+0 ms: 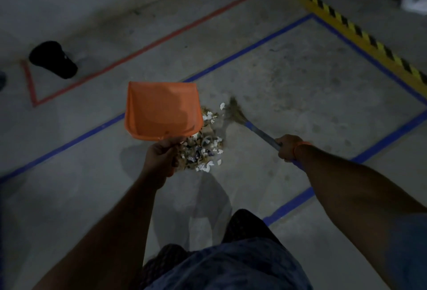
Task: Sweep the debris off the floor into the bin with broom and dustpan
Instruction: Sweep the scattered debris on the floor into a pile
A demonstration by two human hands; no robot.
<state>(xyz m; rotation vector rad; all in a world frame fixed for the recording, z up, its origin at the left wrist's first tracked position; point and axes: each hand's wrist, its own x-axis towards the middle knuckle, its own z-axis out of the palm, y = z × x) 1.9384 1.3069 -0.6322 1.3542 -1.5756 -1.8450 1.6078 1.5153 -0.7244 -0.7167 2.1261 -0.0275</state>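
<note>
An orange dustpan (161, 110) hangs above the concrete floor, empty, and my left hand (161, 154) grips its handle from below. Just to its right lies a pile of debris (204, 145), white scraps mixed with brown bits. My right hand (288, 147) grips the blue-grey handle of a broom (238, 114), whose straw bristles touch the floor at the pile's far right edge, blurred. A black bin (53, 58) stands at the far left, well away from the pile.
Blue tape lines (249, 47) frame the floor patch around the pile, and red tape (143, 47) marks the area by the bin. A yellow-black hazard stripe (360, 28) runs along the upper right. My legs (231, 255) are at the bottom centre.
</note>
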